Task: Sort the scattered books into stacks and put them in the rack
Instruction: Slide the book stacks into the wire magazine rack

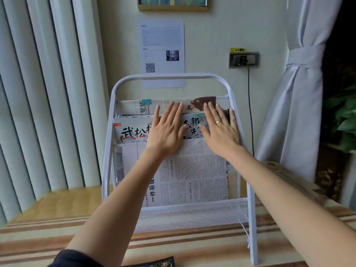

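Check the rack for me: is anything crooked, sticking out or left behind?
Mostly tidy. Both hands, left and right, press flat on the middle-tier books in the white rack. One dark-covered book lies on the striped surface at the bottom edge, outside the rack.

Soft, even daylight fills the scene, seeming to filter through the vertical blinds (pixel 38 93) on the left. Shadows are faint. The far right edge falls into darkness. Wide-angle distortion bends the edges, and fine print looks slightly soft.
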